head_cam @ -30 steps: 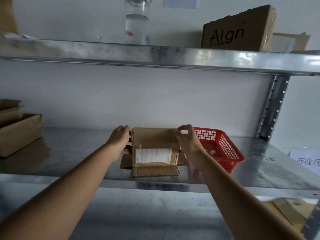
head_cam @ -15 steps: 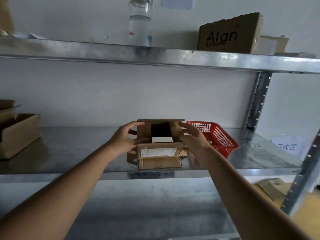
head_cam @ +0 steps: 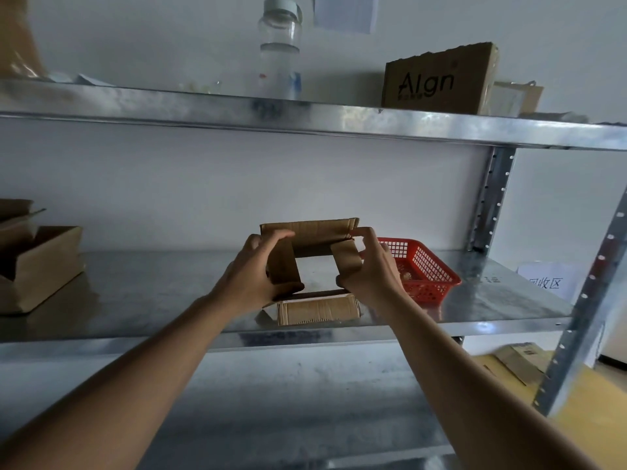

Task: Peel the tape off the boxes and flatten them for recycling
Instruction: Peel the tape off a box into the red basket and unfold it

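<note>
In the head view, the cardboard box [head_cam: 310,262] stood on the metal shelf [head_cam: 152,293], open through so the shelf showed inside. The left hand [head_cam: 252,276] curled its grip around the box's left wall; the right hand [head_cam: 371,269] pinched the right wall. A red plastic basket [head_cam: 424,269] sat just beside the right hand.

Plain brown cardboard box [head_cam: 310,234]; red lattice-walled basket [head_cam: 420,266]; dull silver metal shelf [head_cam: 152,286]; brown carton [head_cam: 441,81] with black lettering; clear bottle [head_cam: 280,49], pale grey cap; white wall [head_cam: 203,184].
</note>
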`<act>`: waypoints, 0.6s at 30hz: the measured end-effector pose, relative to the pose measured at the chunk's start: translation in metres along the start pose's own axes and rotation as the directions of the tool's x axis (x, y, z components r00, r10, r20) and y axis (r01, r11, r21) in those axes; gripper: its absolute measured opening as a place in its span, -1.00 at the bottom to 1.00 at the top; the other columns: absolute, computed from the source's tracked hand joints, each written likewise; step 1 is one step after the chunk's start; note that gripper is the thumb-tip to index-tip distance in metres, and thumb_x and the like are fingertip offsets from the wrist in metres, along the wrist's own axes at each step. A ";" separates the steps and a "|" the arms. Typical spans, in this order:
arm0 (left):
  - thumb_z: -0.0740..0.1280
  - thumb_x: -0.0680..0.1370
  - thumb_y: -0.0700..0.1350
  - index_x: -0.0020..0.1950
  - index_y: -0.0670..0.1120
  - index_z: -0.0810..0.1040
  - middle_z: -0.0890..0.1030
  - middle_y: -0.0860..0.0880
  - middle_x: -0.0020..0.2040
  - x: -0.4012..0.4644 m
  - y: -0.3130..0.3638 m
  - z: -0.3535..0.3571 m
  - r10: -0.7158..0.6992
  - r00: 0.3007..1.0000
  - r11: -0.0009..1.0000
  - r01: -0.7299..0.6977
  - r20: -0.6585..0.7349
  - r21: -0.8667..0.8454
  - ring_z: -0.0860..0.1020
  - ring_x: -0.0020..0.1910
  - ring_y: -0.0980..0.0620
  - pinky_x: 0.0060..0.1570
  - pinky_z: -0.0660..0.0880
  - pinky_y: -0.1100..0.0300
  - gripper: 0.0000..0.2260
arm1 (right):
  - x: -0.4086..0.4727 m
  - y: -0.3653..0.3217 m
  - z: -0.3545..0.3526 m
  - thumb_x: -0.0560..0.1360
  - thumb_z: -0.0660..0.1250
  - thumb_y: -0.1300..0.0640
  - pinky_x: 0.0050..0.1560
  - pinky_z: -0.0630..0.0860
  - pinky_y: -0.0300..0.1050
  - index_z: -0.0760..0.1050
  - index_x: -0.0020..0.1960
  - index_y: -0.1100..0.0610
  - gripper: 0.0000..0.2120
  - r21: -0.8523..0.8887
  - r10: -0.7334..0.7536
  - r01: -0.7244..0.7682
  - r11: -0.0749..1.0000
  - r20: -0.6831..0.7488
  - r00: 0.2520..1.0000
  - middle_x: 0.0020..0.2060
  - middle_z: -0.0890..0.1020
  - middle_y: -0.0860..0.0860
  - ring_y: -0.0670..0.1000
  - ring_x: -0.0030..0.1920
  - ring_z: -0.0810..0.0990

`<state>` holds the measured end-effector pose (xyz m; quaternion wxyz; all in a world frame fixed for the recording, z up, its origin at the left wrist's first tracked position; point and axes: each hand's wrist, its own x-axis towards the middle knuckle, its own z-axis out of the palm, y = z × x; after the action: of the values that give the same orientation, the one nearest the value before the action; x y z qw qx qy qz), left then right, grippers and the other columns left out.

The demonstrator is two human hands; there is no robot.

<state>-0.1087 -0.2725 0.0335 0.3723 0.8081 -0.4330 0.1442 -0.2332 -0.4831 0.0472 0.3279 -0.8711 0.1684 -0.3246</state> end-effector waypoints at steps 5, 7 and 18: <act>0.59 0.43 0.12 0.53 0.26 0.25 0.41 -0.01 0.43 -0.007 -0.013 -0.003 0.105 0.992 0.994 -0.104 -0.064 0.010 0.56 0.15 0.04 -0.03 0.66 0.18 -0.23 | -0.006 -0.005 0.000 0.35 0.44 -0.04 -0.16 0.60 -0.01 0.36 0.32 -0.17 -0.43 0.031 -0.072 0.074 0.997 -0.057 0.996 0.10 0.59 0.03 0.06 -0.03 0.59; 0.55 0.48 0.12 0.53 0.25 0.27 0.39 -0.01 0.43 -0.007 -0.019 -0.006 0.141 0.988 0.990 -0.142 -0.069 0.000 0.55 0.20 0.04 -0.02 0.63 0.27 -0.29 | -0.005 -0.005 -0.001 0.45 0.38 -0.06 -0.18 0.69 0.09 0.45 0.28 -0.14 -0.60 0.084 -0.100 0.108 0.991 -0.098 0.990 0.10 0.65 -0.01 0.00 -0.12 0.67; 0.24 0.52 0.40 0.29 0.32 0.34 0.22 0.07 0.32 -0.001 -0.019 -0.007 0.075 0.994 0.984 -0.088 0.083 0.157 0.59 -0.01 0.03 0.08 0.63 0.14 -0.60 | -0.006 -0.003 0.002 0.67 0.18 0.09 -0.51 0.39 -0.30 0.52 0.27 -0.01 -0.77 0.142 -0.114 0.149 0.979 -0.226 0.967 -0.29 0.59 -0.13 -0.20 -0.30 0.59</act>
<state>-0.0931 -0.2603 0.0291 0.2831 0.8220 -0.4667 0.1626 -0.2362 -0.4772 0.0454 0.3533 -0.8109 0.1185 -0.4511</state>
